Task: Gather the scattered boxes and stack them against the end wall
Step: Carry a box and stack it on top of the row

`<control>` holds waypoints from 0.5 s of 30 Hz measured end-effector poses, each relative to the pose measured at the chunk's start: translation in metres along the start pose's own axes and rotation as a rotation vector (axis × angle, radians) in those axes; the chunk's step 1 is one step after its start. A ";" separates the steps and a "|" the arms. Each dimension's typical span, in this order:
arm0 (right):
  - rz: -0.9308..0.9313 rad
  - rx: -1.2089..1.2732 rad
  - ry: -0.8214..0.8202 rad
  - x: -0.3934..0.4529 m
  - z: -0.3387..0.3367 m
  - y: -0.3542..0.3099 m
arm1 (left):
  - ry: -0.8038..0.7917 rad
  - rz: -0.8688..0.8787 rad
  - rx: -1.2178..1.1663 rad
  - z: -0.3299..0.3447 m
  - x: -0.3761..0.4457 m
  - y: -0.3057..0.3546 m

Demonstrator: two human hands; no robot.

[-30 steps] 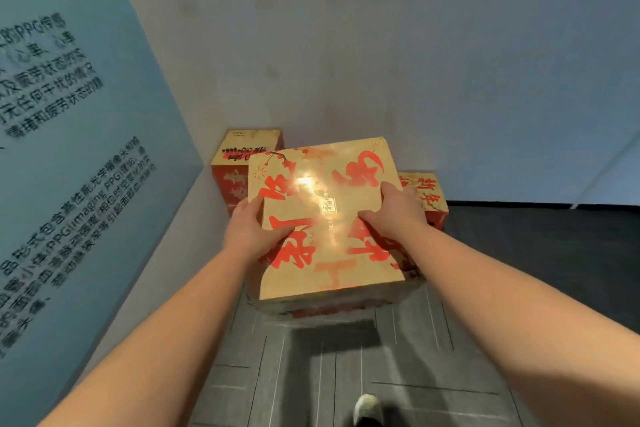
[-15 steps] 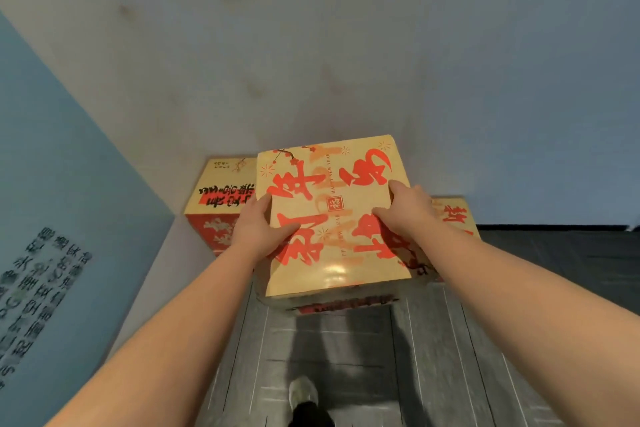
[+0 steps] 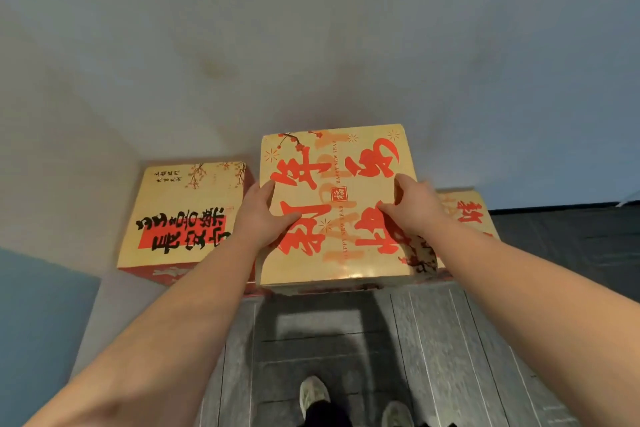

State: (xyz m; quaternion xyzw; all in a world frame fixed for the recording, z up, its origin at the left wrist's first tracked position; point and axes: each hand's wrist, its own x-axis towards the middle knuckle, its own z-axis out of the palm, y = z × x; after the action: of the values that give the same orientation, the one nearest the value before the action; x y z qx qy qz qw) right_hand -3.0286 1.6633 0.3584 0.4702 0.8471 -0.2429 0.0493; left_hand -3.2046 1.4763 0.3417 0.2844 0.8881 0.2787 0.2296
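Observation:
I hold a yellow cardboard box with big red characters (image 3: 334, 204) in front of me, close to the pale end wall (image 3: 311, 45). My left hand (image 3: 265, 215) grips its left edge and my right hand (image 3: 412, 208) grips its right edge, thumbs on top. To its left a second yellow box with black lettering on a red patch (image 3: 183, 218) stands on the floor against the wall. A third matching box (image 3: 464, 215) shows partly behind my right wrist, also at the wall. What the held box rests on is hidden.
A blue side wall (image 3: 38, 322) closes the left. Dark grey floor tiles (image 3: 450, 357) run toward me, with my two shoes (image 3: 315, 395) at the bottom. Darker flooring (image 3: 571, 236) lies to the right.
I have stepped closer to the end wall and look down more steeply. The held box has moved forward, nearer the wall, between the two boxes on the floor. Both hands keep their grip.

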 end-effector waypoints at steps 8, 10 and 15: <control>0.012 -0.015 -0.046 0.085 0.055 -0.001 | -0.052 -0.031 -0.023 0.036 0.089 -0.049; 0.008 -0.007 -0.062 0.101 0.067 0.000 | -0.061 -0.064 0.005 0.046 0.104 -0.059; 0.020 0.004 -0.084 0.132 0.095 0.004 | -0.065 -0.120 0.102 0.069 0.134 -0.075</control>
State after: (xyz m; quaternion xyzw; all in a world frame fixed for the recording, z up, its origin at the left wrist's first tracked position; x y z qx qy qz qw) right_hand -3.1119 1.7239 0.2323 0.4681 0.8389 -0.2639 0.0862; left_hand -3.2916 1.5354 0.2105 0.2508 0.9087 0.2094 0.2597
